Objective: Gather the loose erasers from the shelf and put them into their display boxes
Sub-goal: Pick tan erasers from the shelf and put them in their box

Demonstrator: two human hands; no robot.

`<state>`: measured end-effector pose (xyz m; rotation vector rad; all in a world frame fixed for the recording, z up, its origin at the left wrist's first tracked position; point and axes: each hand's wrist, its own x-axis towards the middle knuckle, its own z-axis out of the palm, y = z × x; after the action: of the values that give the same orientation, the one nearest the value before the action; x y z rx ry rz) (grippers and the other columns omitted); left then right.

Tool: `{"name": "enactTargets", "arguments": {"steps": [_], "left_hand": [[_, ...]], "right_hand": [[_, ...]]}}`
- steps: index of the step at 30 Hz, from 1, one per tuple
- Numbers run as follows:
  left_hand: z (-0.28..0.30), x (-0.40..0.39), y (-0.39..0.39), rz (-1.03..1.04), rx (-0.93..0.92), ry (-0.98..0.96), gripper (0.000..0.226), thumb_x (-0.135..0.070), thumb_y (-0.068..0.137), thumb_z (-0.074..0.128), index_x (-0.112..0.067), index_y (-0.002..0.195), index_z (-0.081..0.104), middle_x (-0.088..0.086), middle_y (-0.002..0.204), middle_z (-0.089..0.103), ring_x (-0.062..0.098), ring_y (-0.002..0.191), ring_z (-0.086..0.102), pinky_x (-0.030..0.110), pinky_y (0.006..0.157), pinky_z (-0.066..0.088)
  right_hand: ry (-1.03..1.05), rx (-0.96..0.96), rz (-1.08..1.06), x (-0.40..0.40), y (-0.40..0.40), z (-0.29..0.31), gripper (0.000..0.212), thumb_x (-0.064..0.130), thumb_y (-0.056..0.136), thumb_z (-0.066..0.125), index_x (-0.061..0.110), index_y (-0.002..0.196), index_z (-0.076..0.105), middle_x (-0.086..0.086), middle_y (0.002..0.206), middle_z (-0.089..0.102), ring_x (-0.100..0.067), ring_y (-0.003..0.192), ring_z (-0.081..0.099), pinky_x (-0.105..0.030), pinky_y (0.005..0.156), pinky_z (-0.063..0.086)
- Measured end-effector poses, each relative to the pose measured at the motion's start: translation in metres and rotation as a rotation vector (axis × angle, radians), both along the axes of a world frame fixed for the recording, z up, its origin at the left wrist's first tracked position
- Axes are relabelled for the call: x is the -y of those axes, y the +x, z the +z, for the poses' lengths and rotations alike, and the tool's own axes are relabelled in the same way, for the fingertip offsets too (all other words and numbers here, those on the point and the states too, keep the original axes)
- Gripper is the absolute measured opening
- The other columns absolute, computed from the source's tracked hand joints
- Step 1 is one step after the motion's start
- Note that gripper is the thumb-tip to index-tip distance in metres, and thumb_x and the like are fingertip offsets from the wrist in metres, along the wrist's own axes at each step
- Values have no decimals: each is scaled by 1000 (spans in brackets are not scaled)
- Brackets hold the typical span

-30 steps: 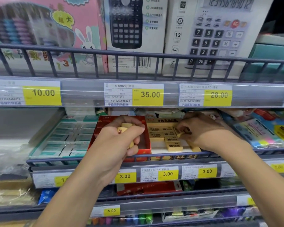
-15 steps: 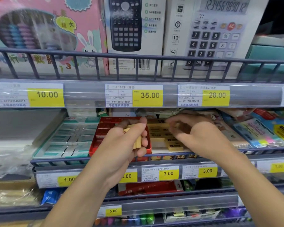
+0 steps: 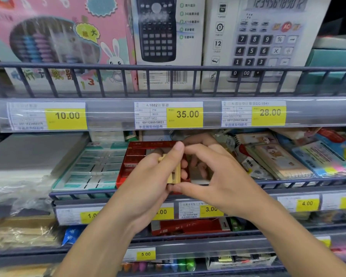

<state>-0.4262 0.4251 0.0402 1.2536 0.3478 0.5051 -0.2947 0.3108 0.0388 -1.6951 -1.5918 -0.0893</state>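
My two hands cover most of the red display box (image 3: 134, 156), so I see only its left side and back rim, and I cannot tell what lies in the part behind my fingers. The tan box that should sit right of it is hidden by my right hand (image 3: 214, 176). The whole picture is a little blurred.

My left hand (image 3: 148, 180) reaches up from below, its thumb stretched along the top and its fingers curled round a small stack of yellow erasers (image 3: 173, 172), gripping them edge-on in front of the red box, above the shelf rail (image 3: 84, 193). My right hand comes in from the right, forefinger arched over to the left thumb, thumb touching the stack's lower edge, pinching it.

The erasers are pale yellow blocks with dark print that I cannot read. Left of the red box lies a teal tray of white erasers (image 3: 92, 168).
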Motion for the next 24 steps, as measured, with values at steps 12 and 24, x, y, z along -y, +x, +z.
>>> {"name": "enactTargets", "arguments": {"steps": [12, 24], "left_hand": [[-8, -8, -12, 75, -54, 267, 37, -56, 79, 75, -21, 90, 76, 2, 78, 68, 10, 70, 57, 24, 61, 45], [-9, -11, -15, 53, -3, 251, 33, -47, 75, 76, -25, 99, 82, 0, 63, 57, 9, 60, 50, 17, 52, 42]], "right_hand": [[156, -322, 115, 4, -4, -10, 47, 32, 81, 77, 34, 124, 58, 7, 106, 62, -18, 87, 60, -31, 71, 51], [101, -73, 10, 7, -1, -12, 61, 41, 80, 77, 47, 136, 51, 26, 105, 41, -7, 94, 54, -11, 78, 42]]}}
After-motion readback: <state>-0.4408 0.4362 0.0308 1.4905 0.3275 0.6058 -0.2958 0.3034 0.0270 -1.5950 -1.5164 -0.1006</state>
